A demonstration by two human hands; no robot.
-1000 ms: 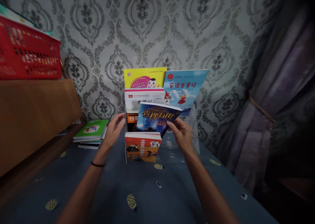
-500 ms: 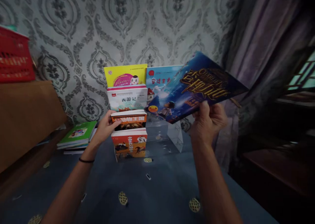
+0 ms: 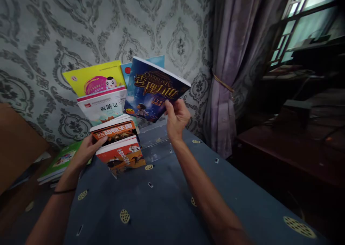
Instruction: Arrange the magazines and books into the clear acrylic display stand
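Observation:
My right hand (image 3: 177, 118) pinches the lower right edge of a dark blue book (image 3: 151, 88) with gold lettering, thumb on its cover. The book is held tilted in the air, partly covering a light blue book (image 3: 158, 61) behind it. At the left, my left hand (image 3: 87, 148) grips the side of an orange-and-black book (image 3: 120, 133), thumb over its front. That book stands in a stepped row: a red-orange book (image 3: 122, 157) in front, a white book (image 3: 105, 106) and a yellow book (image 3: 88, 78) behind. A clear stand (image 3: 159, 148) shows at the row's right.
Green-topped books (image 3: 58, 166) lie stacked at the left, beside a cardboard box (image 3: 18, 144). A patterned blue cloth (image 3: 161, 209) covers the table. Behind are the papered wall and a tied purple curtain (image 3: 223, 76); a dark red surface (image 3: 283, 151) lies to the right.
My view has turned to the right. The dark blue book is now more upright and nearer the row in my right hand. My left hand stays on the orange-and-black book.

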